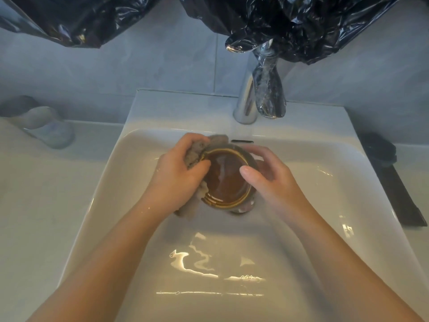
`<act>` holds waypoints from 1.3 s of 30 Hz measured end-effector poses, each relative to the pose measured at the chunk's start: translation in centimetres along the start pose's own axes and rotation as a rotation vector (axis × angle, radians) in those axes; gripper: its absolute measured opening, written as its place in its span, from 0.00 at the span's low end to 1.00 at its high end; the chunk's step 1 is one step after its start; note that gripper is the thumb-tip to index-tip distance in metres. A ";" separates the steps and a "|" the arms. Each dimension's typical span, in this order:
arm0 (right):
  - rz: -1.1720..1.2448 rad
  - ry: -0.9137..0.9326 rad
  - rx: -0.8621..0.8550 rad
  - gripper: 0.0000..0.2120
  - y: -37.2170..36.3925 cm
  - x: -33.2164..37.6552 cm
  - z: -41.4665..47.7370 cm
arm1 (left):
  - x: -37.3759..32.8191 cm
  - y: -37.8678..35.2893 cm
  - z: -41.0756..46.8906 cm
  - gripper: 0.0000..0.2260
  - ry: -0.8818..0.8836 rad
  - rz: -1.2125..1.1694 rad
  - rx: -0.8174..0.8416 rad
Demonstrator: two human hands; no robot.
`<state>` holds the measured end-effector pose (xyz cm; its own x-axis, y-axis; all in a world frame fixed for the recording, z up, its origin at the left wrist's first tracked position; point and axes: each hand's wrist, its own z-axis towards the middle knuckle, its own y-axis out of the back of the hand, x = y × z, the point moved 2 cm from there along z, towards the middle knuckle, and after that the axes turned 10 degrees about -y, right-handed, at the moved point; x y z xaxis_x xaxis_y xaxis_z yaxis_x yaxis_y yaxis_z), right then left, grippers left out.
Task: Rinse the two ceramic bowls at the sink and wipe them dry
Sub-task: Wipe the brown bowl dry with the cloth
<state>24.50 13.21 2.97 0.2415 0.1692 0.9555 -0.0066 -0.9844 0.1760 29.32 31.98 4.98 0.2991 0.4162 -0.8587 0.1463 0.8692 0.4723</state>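
A brown glazed ceramic bowl with a ringed rim is held above the middle of the white sink, its opening facing me. My left hand is closed on a grey cloth and presses it against the bowl's left rim, with cloth also hanging below the hand. My right hand grips the bowl's right side, thumb on the inside of the rim. Only this one bowl is in view. No water runs from the chrome tap.
Black plastic sheeting hangs over the wall and wraps part of the tap. A clear glass tumbler stands on the counter at the left. A dark object lies along the sink's right edge. The sink basin is wet.
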 end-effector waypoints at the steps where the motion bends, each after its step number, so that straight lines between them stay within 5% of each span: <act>1: 0.032 -0.011 -0.003 0.20 0.2 0.0 0.1 | 0.2 0.0 0.0 0.13 0.029 -0.033 -0.089; 8: 0.130 0.034 0.008 0.15 0.1 0.0 -0.1 | 0.9 -1.1 -0.8 0.13 0.145 -0.161 -0.243; 20: 0.077 -0.077 0.281 0.15 1.0 0.0 -0.1 | -0.1 0.6 -0.1 0.16 -0.228 0.076 0.301; 26: 0.082 -0.020 0.116 0.27 1.0 0.4 0.3 | 0.2 -0.2 -0.1 0.17 -0.019 -0.063 -0.050; 30: 0.041 0.034 0.066 0.22 0.9 0.2 0.1 | 0.3 -0.9 -0.3 0.16 0.068 -0.122 -0.161; 39: -0.183 -0.066 0.245 0.12 1.0 0.7 -0.5 | 0.1 -0.5 -0.4 0.17 -0.355 0.116 0.293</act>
<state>24.20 12.37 3.95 0.2794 0.3487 0.8946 0.2751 -0.9217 0.2734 28.93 31.65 4.55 0.6258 0.3449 -0.6996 0.3376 0.6888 0.6416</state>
